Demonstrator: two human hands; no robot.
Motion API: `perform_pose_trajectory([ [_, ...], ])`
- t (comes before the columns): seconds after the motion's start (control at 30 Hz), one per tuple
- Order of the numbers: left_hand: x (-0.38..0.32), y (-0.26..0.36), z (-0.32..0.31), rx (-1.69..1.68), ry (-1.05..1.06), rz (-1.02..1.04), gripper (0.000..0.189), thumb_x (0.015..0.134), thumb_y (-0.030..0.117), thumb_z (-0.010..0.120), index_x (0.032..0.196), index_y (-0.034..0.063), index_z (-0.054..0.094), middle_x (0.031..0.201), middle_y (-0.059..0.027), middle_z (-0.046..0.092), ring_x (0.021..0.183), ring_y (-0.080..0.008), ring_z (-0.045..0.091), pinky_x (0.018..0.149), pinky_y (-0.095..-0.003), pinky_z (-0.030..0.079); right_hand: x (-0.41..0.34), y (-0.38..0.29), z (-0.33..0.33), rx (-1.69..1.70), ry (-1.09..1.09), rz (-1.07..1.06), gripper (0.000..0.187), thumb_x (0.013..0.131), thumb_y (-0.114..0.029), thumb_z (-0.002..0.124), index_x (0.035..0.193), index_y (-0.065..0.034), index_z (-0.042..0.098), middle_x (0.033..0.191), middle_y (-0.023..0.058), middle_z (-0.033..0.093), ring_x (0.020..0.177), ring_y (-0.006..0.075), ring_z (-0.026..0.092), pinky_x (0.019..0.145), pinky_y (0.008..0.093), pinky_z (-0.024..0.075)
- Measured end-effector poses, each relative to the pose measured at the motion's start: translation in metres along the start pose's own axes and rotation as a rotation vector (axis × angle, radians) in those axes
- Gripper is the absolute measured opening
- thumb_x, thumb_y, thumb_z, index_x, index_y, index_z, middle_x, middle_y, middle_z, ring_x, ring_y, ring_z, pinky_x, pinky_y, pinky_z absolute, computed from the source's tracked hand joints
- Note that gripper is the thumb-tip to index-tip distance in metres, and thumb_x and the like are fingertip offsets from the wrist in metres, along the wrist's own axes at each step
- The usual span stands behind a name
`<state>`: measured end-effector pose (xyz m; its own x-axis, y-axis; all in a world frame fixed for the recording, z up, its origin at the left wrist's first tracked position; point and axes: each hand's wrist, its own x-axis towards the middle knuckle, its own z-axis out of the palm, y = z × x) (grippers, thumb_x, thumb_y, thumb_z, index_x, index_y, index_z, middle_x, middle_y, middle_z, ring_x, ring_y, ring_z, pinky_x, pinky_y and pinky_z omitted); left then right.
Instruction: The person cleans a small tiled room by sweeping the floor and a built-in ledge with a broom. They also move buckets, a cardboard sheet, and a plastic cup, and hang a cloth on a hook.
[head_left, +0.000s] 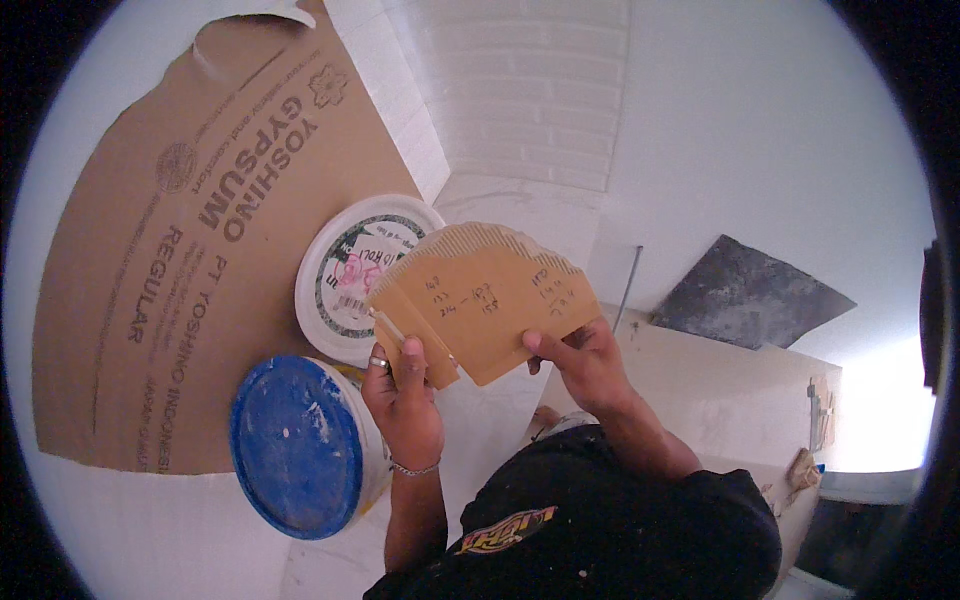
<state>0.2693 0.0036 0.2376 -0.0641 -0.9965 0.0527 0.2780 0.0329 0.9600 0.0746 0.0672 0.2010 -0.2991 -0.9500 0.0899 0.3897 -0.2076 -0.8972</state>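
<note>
A piece of brown corrugated cardboard (487, 307) is held up in front of my body, between both hands. Pen-written figures mark its face, and its far edge is curved, with the ribbing exposed. My left hand (409, 405) grips the narrow flap at its left end, thumb on top; a split or fold runs beside that flap. At the lower right edge my right hand (589, 360) pinches the cardboard, thumb over the face and fingers mostly hidden behind. Just beyond the left hand stand a bucket with a blue lid (296, 450) and a white-lidded bucket (311, 315) bearing a label.
A large printed brown gypsum board (150, 300) lies behind the buckets on the left. Ahead rises a wall with brick-shaped tiles (525, 97). To the right are a thin rod (628, 289), a dark grey square sheet (750, 292) and a crumpled brown item (804, 471).
</note>
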Motion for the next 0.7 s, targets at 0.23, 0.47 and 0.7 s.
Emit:
perform_pose_trajectory([
  [0.23, -0.002, -0.002, 0.008, -0.045, 0.01, 0.055, 0.033, 0.106, 0.027, 0.066, 0.129, 0.0037, 0.064, 0.096, 0.0032, 0.068, 0.071, 0.0, 0.049, 0.056, -0.0192, 0.034, -0.006, -0.004, 0.0, -0.034, -0.009, -0.04, 0.027, 0.097, -0.009, 0.076, 0.121, 0.0001, 0.067, 0.109, 0.0091, 0.074, 0.091, 0.0172, 0.07, 0.067, 0.0328, 0.0585],
  [0.47, 0.001, -0.006, 0.001, -0.007, -0.03, 0.066, 0.032, 0.106, 0.028, 0.066, 0.129, 0.0049, 0.065, 0.094, 0.0062, 0.066, 0.067, 0.0019, 0.045, 0.054, -0.018, 0.029, -0.008, -0.006, 0.003, -0.004, 0.001, -0.062, 0.027, 0.097, -0.013, 0.078, 0.119, -0.0011, 0.067, 0.105, 0.0057, 0.074, 0.086, 0.0131, 0.067, 0.066, 0.0305, 0.0565],
  [0.7, -0.003, -0.008, -0.001, -0.02, 0.0, 0.019, 0.034, 0.106, 0.025, 0.066, 0.132, 0.0027, 0.064, 0.104, 0.0012, 0.069, 0.08, -0.0011, 0.056, 0.063, -0.0185, 0.041, -0.011, 0.003, 0.001, -0.032, 0.003, -0.021, 0.031, 0.096, -0.011, 0.078, 0.122, -0.0007, 0.065, 0.104, 0.0078, 0.074, 0.084, 0.0151, 0.07, 0.066, 0.0306, 0.0568],
])
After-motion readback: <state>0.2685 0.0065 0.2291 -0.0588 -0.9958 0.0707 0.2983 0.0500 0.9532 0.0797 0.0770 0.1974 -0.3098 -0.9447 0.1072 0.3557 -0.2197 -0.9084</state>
